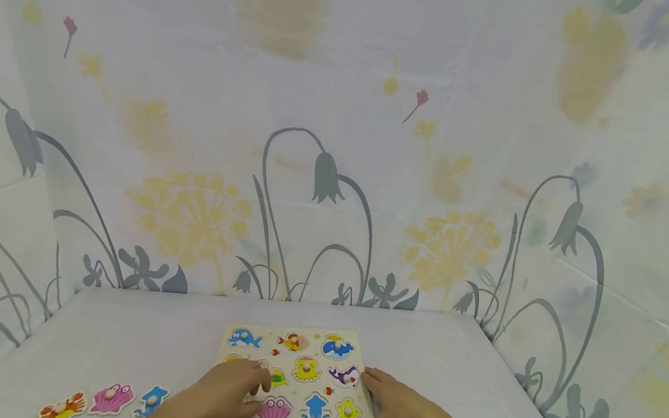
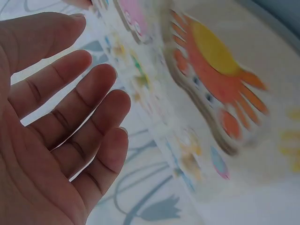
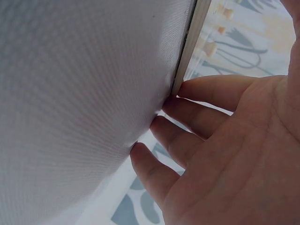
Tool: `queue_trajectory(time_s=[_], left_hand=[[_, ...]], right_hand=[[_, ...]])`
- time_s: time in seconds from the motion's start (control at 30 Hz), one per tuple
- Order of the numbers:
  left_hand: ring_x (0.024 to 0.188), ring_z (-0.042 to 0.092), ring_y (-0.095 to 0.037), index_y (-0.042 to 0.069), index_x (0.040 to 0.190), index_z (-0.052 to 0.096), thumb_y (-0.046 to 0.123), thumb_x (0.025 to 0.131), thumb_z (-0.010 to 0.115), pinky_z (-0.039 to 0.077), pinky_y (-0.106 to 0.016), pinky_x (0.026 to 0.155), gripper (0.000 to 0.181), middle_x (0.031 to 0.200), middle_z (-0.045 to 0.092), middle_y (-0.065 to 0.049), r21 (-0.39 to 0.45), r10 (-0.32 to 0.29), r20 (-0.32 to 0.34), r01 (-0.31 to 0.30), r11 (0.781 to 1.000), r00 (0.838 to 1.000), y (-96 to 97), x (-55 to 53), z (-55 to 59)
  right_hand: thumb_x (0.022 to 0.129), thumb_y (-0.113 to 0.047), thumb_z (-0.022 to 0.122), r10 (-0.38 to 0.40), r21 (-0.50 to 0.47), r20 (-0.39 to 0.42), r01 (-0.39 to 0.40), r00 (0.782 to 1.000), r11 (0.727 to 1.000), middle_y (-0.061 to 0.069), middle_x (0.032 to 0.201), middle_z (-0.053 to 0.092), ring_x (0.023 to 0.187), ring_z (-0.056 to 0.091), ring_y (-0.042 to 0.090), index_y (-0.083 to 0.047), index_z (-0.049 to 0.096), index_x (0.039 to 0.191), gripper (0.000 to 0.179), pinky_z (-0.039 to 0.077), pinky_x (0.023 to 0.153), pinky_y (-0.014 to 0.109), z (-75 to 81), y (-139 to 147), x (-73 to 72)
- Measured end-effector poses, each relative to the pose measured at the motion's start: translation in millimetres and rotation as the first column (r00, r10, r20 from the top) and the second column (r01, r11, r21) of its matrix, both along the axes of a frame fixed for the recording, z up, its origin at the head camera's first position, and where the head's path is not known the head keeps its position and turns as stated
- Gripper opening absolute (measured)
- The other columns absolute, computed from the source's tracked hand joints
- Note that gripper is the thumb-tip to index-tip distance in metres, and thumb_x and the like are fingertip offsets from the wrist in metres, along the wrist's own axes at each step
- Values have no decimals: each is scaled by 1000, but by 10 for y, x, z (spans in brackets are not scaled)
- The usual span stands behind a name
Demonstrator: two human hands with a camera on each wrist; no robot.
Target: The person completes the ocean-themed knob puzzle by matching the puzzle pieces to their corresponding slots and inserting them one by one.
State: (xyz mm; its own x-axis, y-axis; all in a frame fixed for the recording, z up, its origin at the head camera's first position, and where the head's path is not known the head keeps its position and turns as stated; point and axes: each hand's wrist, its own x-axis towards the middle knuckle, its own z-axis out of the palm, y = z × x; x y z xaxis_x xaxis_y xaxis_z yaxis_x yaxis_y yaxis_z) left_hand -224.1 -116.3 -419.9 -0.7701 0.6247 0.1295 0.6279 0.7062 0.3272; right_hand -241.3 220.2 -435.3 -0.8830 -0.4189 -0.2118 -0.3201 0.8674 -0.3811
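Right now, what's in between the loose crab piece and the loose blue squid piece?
The pink clamshell piece with two eyes lies between the orange crab piece and the blue squid piece; the head view shows it.

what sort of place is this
Probably an indoor play or filming spot screened off with fabric: a white table, flower-print sheeting behind and beside it, and a sea-animal peg puzzle board on top.
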Motion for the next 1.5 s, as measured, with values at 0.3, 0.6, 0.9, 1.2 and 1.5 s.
queue_trajectory(time_s=[0.3,0.6,0.9,1.2,1.5], left_hand=[[70,42,-2,22,94,62,30,82,72,42,-29,64,17,79,48,17,44,69,-7,-69,997,998,-425,105,6],[68,41,-1,23,92,60,32,81,74,39,-28,59,20,78,45,17,43,140,-53,-138,990,989,-794,146,20],[68,42,-5,22,94,61,34,78,75,40,-28,59,25,81,47,7,0,258,73,-258,966,964,-1156,189,15],[71,44,-10,21,92,60,27,74,78,43,-31,63,26,81,48,5,-47,368,166,-365,930,915,-1327,163,-57],[72,45,-15,15,92,61,18,75,76,42,-35,64,23,79,50,2,-16,367,251,-375,927,896,-1401,136,-96]], right_hand=[[59,-57,81,-9,0,-5,9,1000,1000,9,147,40,134,36,33,-7,44,142,104,33,103,54,-24,-1,13],[60,-59,81,-9,-1,8,9,1000,1000,9,148,39,136,34,33,-7,43,142,104,32,104,55,-15,3,-7],[60,-60,79,5,2,-3,-5,1000,1000,9,148,38,135,35,32,-6,42,143,105,32,104,54,0,7,14],[59,-60,80,-16,4,12,16,1000,1000,9,148,39,136,34,32,-8,43,143,105,32,104,55,-3,-10,12],[59,-61,80,-3,3,7,3,1000,1000,10,149,37,137,32,33,-7,41,143,107,30,105,55,-3,2,4]])
